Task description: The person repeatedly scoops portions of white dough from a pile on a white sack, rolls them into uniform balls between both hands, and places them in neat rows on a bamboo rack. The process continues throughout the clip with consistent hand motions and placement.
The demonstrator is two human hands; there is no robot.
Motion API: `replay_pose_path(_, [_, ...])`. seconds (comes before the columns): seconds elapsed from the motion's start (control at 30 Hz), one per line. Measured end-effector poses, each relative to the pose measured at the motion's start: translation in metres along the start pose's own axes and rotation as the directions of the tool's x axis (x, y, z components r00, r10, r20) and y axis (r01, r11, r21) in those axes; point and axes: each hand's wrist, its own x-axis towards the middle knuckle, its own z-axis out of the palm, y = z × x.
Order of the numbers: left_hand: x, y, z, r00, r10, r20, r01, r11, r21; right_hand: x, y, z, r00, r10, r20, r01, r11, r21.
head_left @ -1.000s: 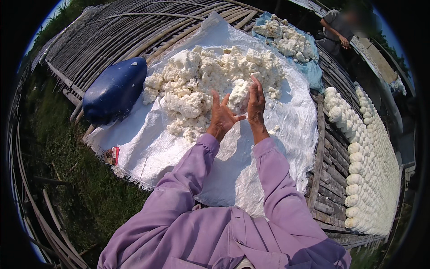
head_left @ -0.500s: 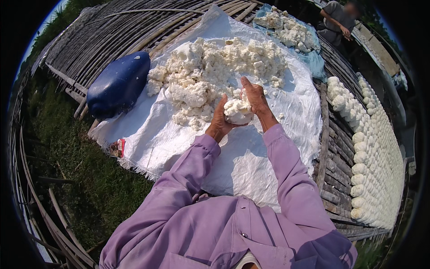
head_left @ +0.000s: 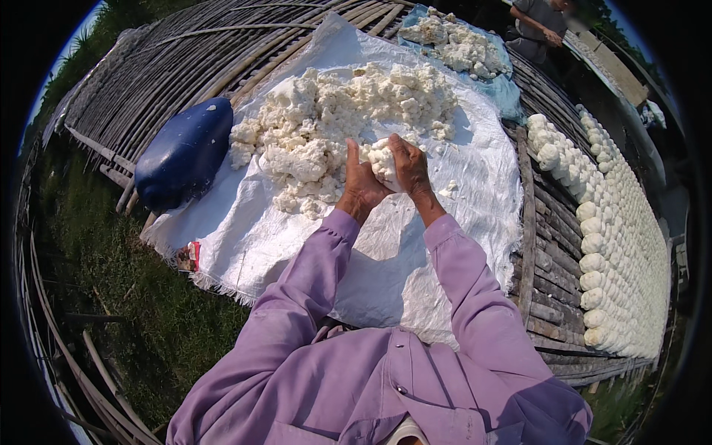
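Note:
Between my two hands is a lump of white, crumbly dough-like stuff (head_left: 382, 160), held above the near edge of a heap. My left hand (head_left: 363, 182) cups it from the left, thumb up. On its right side my right hand (head_left: 410, 167) presses with the fingers curled round it. The heap of the same white crumbly stuff (head_left: 319, 126) spreads over a white woven sheet (head_left: 475, 222) just beyond my hands. A few small crumbs (head_left: 449, 187) lie on the sheet to the right of my right hand.
A dark blue plastic container (head_left: 182, 156) lies at the left on a bamboo-pole platform (head_left: 222, 44). Far right of centre, more white clumps (head_left: 460, 46) rest on a light-blue sheet (head_left: 510, 96). Rows of round white balls (head_left: 615, 245) cover the right side. Another person (head_left: 540, 28) stands at the back right.
Both hands have moved slightly up and stay around the lump, my right hand now covering more of it. The whole view has shifted a little.

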Motion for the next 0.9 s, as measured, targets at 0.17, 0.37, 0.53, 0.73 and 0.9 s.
replay_pose_path(0.17, [-0.004, -0.026, -0.004, 0.999, 0.041, -0.029, -0.038, 0.995, 0.090, -0.023, 0.011, -0.025, 0.999, 0.043, 0.009, -0.043, 0.916, 0.399])
replay_pose_path(0.37, [0.000, -0.039, 0.004, 0.987, 0.090, -0.130, -0.058, 0.972, 0.227, -0.020, -0.028, -0.057, 0.844, -0.455, -0.284, 0.480, 0.877, 0.022])
replay_pose_path(0.53, [0.010, -0.046, 0.008, 0.990, 0.139, 0.029, -0.142, 0.958, 0.250, -0.016, -0.025, -0.049, 0.961, -0.211, 0.176, 0.262, 0.897, -0.356])
replay_pose_path(0.73, [0.019, -0.051, 0.018, 0.992, 0.127, -0.008, -0.116, 0.930, 0.349, -0.021, -0.013, -0.069, 0.809, -0.522, -0.268, 0.513, 0.851, -0.110])
replay_pose_path(0.9, [0.011, -0.060, 0.034, 0.977, 0.193, -0.089, -0.162, 0.948, 0.275, -0.020, 0.006, -0.093, 0.999, 0.032, 0.035, -0.047, 0.728, 0.684])
